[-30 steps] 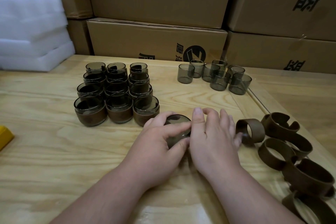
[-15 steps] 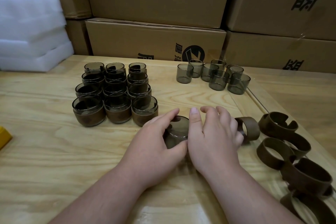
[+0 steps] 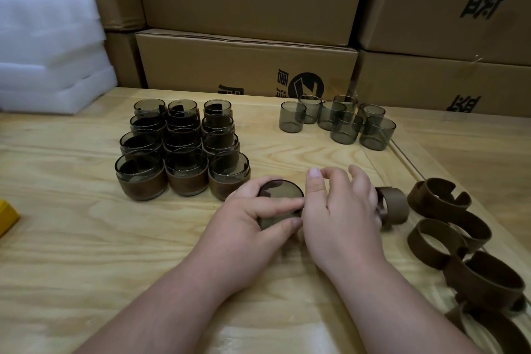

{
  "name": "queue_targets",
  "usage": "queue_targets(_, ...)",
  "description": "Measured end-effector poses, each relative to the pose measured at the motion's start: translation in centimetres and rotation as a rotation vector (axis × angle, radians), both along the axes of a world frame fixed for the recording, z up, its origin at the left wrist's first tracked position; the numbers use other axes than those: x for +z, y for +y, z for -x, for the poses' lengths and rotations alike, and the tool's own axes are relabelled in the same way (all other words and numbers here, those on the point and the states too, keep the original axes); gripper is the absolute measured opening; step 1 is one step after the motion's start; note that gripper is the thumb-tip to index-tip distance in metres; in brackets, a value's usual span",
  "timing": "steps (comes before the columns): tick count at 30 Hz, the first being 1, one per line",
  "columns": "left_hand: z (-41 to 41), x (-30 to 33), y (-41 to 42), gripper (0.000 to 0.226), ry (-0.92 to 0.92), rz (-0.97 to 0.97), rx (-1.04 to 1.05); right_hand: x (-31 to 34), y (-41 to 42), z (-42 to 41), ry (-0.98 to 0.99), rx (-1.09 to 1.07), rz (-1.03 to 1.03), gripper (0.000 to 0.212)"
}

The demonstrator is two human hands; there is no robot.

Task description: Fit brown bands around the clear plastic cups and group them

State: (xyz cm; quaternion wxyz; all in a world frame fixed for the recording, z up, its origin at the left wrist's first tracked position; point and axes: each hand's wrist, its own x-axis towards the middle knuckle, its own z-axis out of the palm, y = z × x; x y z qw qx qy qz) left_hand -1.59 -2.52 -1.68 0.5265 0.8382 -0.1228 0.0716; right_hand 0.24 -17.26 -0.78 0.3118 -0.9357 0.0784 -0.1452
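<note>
A: Nearest, what are the hands doing?
B: The left hand (image 3: 253, 221) curls round a smoky clear cup (image 3: 280, 202) on the wooden counter (image 3: 86, 253), thumb and fingers gripping its side. The right hand (image 3: 342, 210) meets it from the other side, fingers bent at the cup's edge; whether it grips the cup I cannot tell.
A: And beside them?
B: Loose brown bands (image 3: 448, 236) lie to the right, one (image 3: 393, 204) just beside the right hand.
A: Farther back?
B: Banded cups (image 3: 184, 149) stand grouped in rows at the left; bare cups (image 3: 339, 122) cluster at the right, before cardboard boxes (image 3: 247, 63).
</note>
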Motion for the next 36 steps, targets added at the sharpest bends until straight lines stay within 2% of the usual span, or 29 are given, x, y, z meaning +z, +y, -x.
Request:
queue_targets(3,0.0,0.2,-0.1,0.038,-0.053,0.020,0.051,-0.1,0.3,0.3,-0.117,0.096,-0.024,0.065)
queue_targets(5,0.0,0.2,-0.1,0.032,-0.070,0.028,0.099,-0.1,0.4,0.2,-0.206,0.165,-0.061,0.050)
queue_targets(7,-0.1,0.2,-0.1,0.022,-0.051,0.048,0.130,0.0,0.6,0.3,-0.385,0.207,-0.103,0.036)
queue_targets(9,-0.1,0.0,-0.1,0.021,-0.038,0.057,0.144,0.2,0.6,0.5,-0.602,0.187,-0.069,0.025)
queue_targets(10,-0.1,0.0,-0.1,0.023,-0.039,0.060,0.147,0.2,0.5,0.4,-0.643,0.158,-0.041,0.021)
queue_targets(11,-0.1,0.0,-0.2,0.024,-0.043,0.064,0.148,0.2,0.3,0.2,-0.601,0.118,-0.005,0.023)
queue_targets(12,-0.1,0.0,-0.2,0.023,-0.046,0.069,0.146,0.2,-0.1,-0.1,-0.480,0.088,0.040,0.032)
queue_targets(14,-0.1,-0.1,-0.2,0.022,-0.044,0.082,0.141,-0.1,-1.0,-0.8,-0.146,0.078,0.122,0.049)
queue_targets(16,0.0,-0.1,-0.2,0.023,-0.037,0.087,0.139,-0.6,-1.5,-1.3,-0.005,0.082,0.118,0.048)
queue_targets(19,-0.1,-0.1,-0.2,0.022,-0.046,0.090,0.136,-0.8,-1.3,-1.3,-0.101,0.021,0.088,0.030)
queue_targets(22,-0.1,-0.2,-0.2,0.024,-0.040,0.083,0.130,-1.1,-1.3,-1.4,-0.200,-0.049,0.055,0.022)
queue_targets(29,-0.1,-0.4,0.0,0.036,0.013,0.100,0.101,-0.2,-1.3,-1.3,-0.390,-0.029,-0.228,0.029)
queue_targets(32,-0.1,-0.3,-0.1,0.042,0.026,0.086,0.093,-0.7,-1.3,-1.6,-0.294,-0.035,-0.154,0.025)
queue_targets(34,0.0,-0.2,-0.1,0.043,0.025,0.072,0.094,-1.0,-1.4,-1.8,-0.112,-0.012,-0.029,0.042)
queue_targets(36,0.0,-0.1,-0.1,0.043,0.032,0.065,0.096,-1.2,-1.5,-1.9,-0.066,0.038,-0.003,0.050)
